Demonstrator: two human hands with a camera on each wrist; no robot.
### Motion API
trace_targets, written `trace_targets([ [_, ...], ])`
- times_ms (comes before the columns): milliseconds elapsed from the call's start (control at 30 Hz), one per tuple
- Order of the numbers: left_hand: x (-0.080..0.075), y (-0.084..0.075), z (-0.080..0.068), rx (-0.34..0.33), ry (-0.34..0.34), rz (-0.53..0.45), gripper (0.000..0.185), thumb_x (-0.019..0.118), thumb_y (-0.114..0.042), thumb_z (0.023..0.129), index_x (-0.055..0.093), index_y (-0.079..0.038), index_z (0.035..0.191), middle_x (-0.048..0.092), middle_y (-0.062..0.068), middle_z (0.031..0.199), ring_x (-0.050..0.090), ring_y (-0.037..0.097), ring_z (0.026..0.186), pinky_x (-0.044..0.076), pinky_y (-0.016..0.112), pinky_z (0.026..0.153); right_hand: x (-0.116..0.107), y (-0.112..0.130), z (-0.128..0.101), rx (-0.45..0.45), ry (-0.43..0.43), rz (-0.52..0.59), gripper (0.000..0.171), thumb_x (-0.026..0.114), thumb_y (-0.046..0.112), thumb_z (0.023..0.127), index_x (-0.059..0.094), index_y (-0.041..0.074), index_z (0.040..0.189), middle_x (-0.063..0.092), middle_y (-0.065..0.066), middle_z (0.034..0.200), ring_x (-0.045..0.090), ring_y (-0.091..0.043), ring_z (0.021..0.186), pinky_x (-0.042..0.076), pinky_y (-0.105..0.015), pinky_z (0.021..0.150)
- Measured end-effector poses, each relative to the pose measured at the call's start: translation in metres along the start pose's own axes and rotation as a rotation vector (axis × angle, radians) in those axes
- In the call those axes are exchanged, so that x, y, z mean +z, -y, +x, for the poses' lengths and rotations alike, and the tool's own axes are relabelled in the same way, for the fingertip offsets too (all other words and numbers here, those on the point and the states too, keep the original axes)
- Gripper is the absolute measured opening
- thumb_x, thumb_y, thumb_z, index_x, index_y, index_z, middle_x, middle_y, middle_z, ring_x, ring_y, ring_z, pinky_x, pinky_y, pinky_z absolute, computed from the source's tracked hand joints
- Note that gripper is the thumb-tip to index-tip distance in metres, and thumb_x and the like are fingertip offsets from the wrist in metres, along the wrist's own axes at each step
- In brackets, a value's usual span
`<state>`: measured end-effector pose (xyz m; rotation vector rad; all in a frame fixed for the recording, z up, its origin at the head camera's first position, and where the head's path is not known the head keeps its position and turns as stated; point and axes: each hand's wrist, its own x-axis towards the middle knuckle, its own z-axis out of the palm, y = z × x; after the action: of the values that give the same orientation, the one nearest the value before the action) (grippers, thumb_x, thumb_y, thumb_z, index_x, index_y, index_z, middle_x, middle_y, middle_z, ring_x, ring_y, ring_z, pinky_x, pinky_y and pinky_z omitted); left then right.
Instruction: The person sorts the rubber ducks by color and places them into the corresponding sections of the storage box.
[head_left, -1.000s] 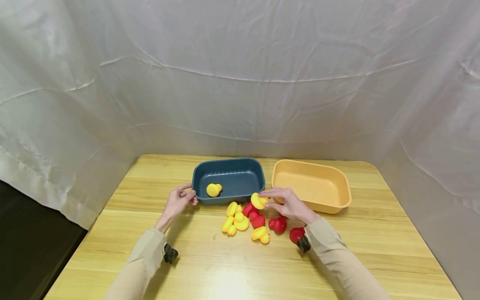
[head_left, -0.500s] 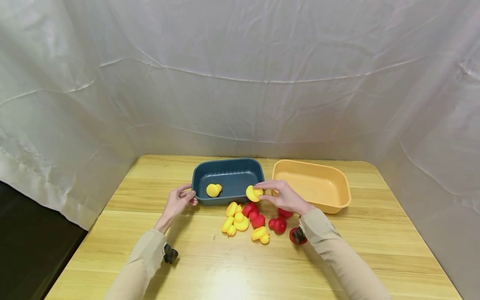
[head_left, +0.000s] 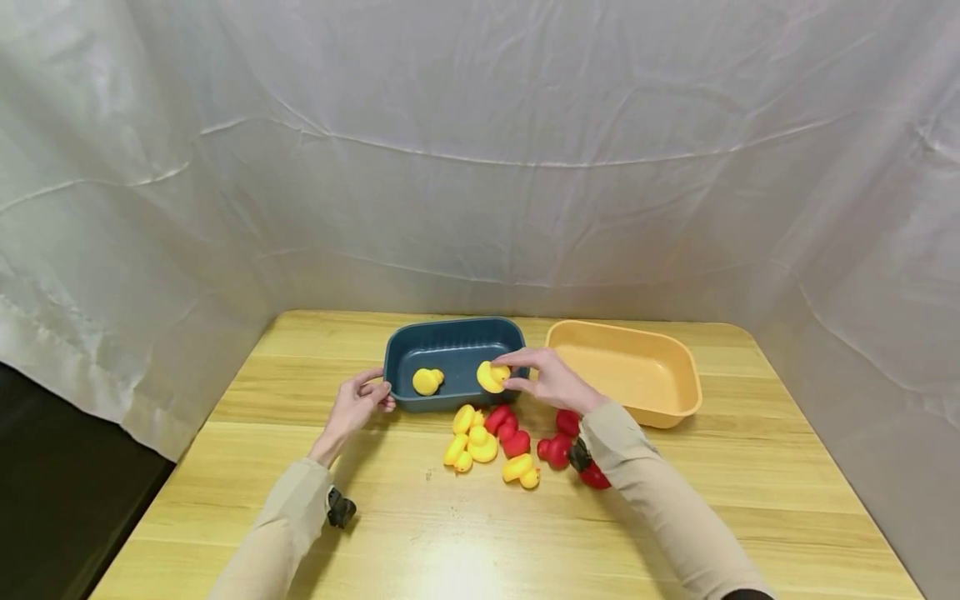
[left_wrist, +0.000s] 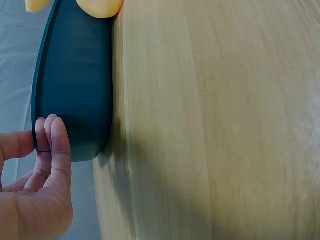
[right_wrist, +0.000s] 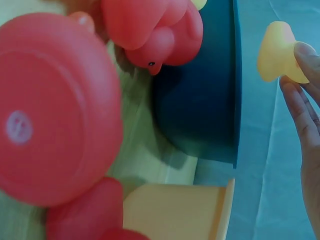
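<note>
My left hand (head_left: 358, 408) pinches the left end of a dark blue bin (head_left: 450, 402); in the left wrist view its fingers (left_wrist: 60, 150) lie on the outer wall, with the thumb at the rim. Between thumb and fingers of my right hand (head_left: 551, 379) is a yellow rubber duck (head_left: 492, 377), held over the right part of that bin. The right wrist view shows this duck (right_wrist: 280, 52) above the rim level. Another yellow duck (head_left: 427, 381) lies inside the bin at the left.
Several yellow ducks (head_left: 482, 443) and red ducks (head_left: 516, 442) lie on the wooden table (head_left: 420, 533) in front of the bins. A light orange bin (head_left: 622, 367) stands right of the blue one. A grey sheet (head_left: 480, 167) hangs behind the table.
My right hand has carried the yellow duck left and away from me, from the blue bin's front right corner to over its inside. The left hand has stayed at the bin's left end.
</note>
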<state>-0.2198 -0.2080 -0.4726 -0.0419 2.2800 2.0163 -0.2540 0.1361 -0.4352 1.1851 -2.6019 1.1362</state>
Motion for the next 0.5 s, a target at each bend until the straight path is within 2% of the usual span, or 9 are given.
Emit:
trace_targets([
  [233,0.000,0.003,0.002,-0.008,-0.006,0.010,0.048,0.053,-0.002,0.102,0.039,0.015,0.145,0.069,0.002,0.080,0.067,0.005,0.068,0.062,0.023,0.072,0.010,-0.003,0.015,0.011,0.039,0.004,0.038,0.077,0.012,0.088,0.070,0.007,0.125,0.072,-0.011,0.126,0.068,-0.026,0.106,0.057,-0.047,0.099],
  [500,0.001,0.005,0.003,-0.016,-0.014,0.019,0.048,0.054,-0.003,0.102,0.040,0.013,0.145,0.068,-0.001,0.078,0.067,0.005,0.068,0.064,0.029,0.076,0.018,-0.008,0.029,-0.049,0.039,-0.032,0.035,0.077,0.009,0.088,0.071,0.004,0.122,0.074,-0.012,0.121,0.069,-0.025,0.097,0.058,-0.047,0.092],
])
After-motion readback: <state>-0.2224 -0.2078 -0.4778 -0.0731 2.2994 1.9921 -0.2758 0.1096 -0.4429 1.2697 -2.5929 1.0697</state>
